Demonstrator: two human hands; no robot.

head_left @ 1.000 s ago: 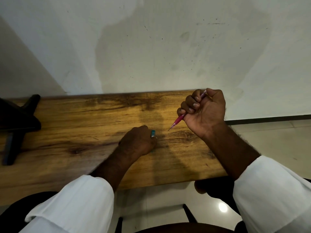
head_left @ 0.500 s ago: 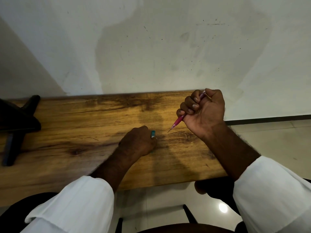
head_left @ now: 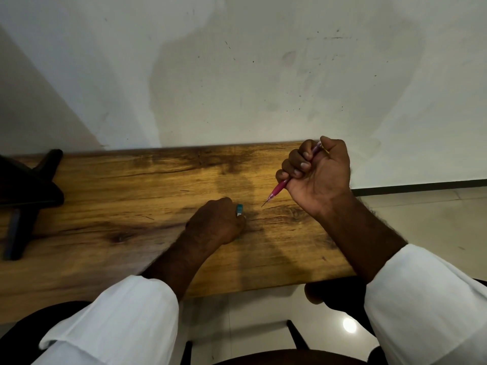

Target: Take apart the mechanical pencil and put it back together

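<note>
Head view: right hand (head_left: 320,177) fists a pink mechanical pencil (head_left: 279,189) — thin lead out — left hand (head_left: 218,222) closed around a teal piece (head_left: 239,209).

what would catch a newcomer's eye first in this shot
Most striking is the pink mechanical pencil gripped in the fist of the right hand above the right part of the wooden table, its thin tip pointing down and left. Next, the left hand rests closed on the table's middle, with a small teal piece poking out of it. Behind them rises a stained white wall.
</note>
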